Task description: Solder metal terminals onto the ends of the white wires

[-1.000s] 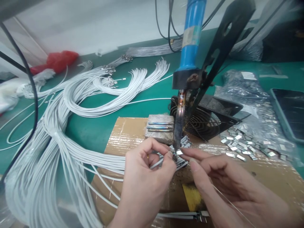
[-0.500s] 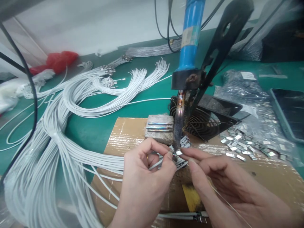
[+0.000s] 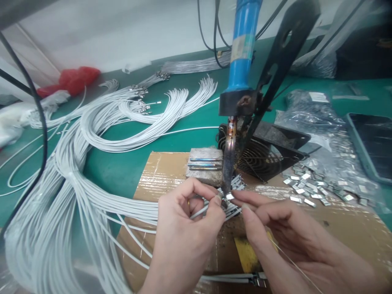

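My left hand (image 3: 190, 232) is closed, its thumb and forefinger pinching a white cable (image 3: 199, 212) close to its end. That end sits under the tip of a blue-handled soldering iron (image 3: 241, 53) clamped tip-down in a black bracket. A small shiny metal connector (image 3: 229, 197) lies right by the tip, close to my right fingertips; whether they touch it I cannot tell. My right hand (image 3: 284, 232) is closed around a thin solder wire (image 3: 295, 264), which trails out below the palm. The fingers partly hide the joint under the iron.
Cardboard (image 3: 165, 171) covers the bench under my hands. Behind the iron stand a grey block (image 3: 203, 174) and a black fan (image 3: 260, 161). Bundled white cables (image 3: 76, 163) spread leftward. Loose metal connectors (image 3: 312, 188), a plastic bag (image 3: 309, 108) and a phone (image 3: 373, 143) lie right.
The view has shifted very slightly, so the iron and both hands appear a little further left. Both hands keep the same grips at the iron's tip.
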A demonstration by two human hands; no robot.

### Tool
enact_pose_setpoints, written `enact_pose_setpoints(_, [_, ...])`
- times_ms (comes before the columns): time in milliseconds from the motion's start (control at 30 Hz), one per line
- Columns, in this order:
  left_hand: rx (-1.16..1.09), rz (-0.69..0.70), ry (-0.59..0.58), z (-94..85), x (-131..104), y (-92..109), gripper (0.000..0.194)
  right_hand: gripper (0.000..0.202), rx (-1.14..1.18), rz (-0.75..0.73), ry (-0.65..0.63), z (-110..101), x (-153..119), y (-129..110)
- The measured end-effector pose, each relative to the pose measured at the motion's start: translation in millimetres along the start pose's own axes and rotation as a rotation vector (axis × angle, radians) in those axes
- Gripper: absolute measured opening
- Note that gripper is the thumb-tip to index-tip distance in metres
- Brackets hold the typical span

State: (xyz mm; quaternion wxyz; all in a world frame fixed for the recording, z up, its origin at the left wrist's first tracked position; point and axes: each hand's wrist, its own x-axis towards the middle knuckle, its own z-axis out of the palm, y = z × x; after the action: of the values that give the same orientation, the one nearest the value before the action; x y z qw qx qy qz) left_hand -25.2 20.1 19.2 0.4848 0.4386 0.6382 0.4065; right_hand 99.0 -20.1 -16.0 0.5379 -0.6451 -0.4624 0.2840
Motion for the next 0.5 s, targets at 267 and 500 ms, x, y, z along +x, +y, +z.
enact_pose_setpoints(267, [0.019,-0.001,-0.014,-2.1,-0.3,-2.9,0.011,0.022,-0.016,0.013,0.002,0.0,-0.2,1.8])
enact_pose_setpoints(500, [0.021,-0.003,0.009,-0.1,-0.3,-0.8,0.012,0.022,-0.008,-0.006,-0.032,-4.0,1.0,4.8])
